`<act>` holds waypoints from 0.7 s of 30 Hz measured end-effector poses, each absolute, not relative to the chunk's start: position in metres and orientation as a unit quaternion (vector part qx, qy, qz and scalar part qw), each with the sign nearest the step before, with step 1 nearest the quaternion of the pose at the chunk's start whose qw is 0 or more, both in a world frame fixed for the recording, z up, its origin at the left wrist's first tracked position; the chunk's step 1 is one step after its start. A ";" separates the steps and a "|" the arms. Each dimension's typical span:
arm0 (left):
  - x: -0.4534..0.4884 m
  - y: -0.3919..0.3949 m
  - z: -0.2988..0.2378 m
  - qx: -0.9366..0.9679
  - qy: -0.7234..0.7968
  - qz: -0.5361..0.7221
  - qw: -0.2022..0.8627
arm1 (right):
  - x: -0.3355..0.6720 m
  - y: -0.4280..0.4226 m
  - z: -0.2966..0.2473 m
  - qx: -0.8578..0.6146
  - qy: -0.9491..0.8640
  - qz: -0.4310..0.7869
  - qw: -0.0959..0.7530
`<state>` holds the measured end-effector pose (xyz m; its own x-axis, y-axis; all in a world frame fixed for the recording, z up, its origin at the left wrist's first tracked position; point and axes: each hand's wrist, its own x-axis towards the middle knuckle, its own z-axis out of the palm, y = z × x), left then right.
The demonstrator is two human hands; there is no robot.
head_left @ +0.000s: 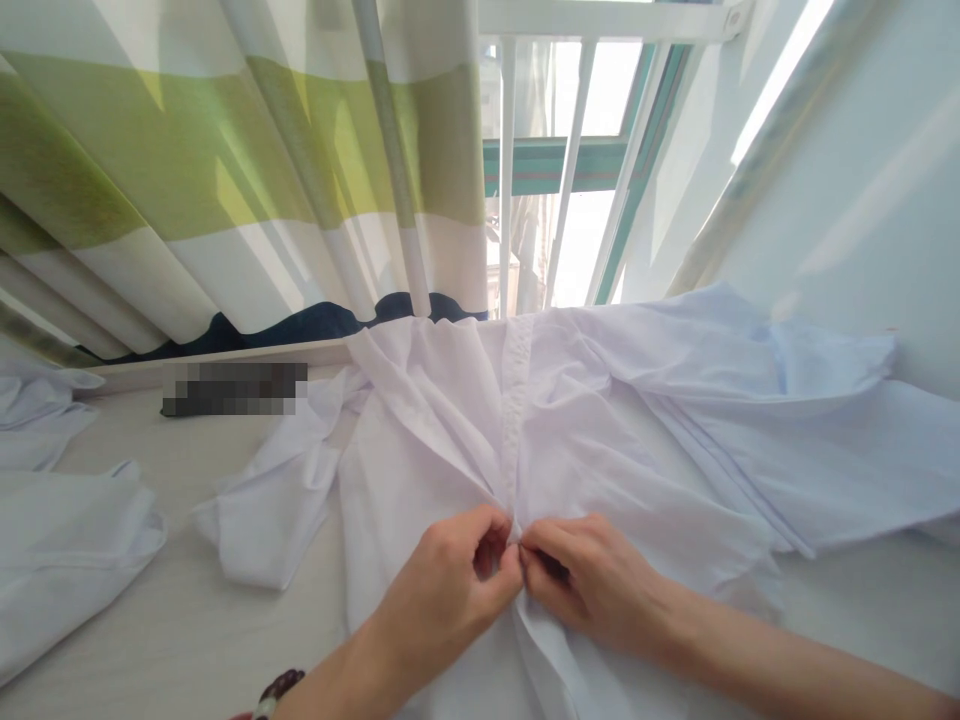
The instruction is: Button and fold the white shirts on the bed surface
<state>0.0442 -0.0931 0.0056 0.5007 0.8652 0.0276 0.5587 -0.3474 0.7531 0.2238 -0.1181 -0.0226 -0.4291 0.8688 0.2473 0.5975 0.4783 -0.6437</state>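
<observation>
A white shirt [600,420] lies spread on a pale flat surface [187,620], its button strip running down the middle toward me. My left hand [450,580] and my right hand [592,580] meet at the near end of that strip. Both are closed in a pinch on the shirt's front edges, fingertips touching. A dark bead bracelet [279,690] sits on my left wrist. One short sleeve [277,500] lies out to the left; the other side of the shirt bunches against the wall on the right.
More folded white cloth [67,550] lies at the left edge. A green, white and navy striped curtain [225,170] hangs behind, beside a barred window [570,170]. A white wall [862,200] stands at the right. A blurred dark object [232,388] rests on the ledge.
</observation>
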 end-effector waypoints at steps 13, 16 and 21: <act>0.041 -0.092 0.002 0.746 0.454 0.219 0.435 | 0.224 -0.117 -0.017 -0.456 -0.801 0.271 0.277; 0.042 -0.091 0.001 0.713 0.462 0.233 0.473 | 0.225 -0.115 -0.015 -0.457 -0.782 0.315 0.283; 0.042 -0.087 0.002 0.650 0.457 0.245 0.556 | 0.227 -0.112 -0.014 -0.437 -0.743 0.394 0.319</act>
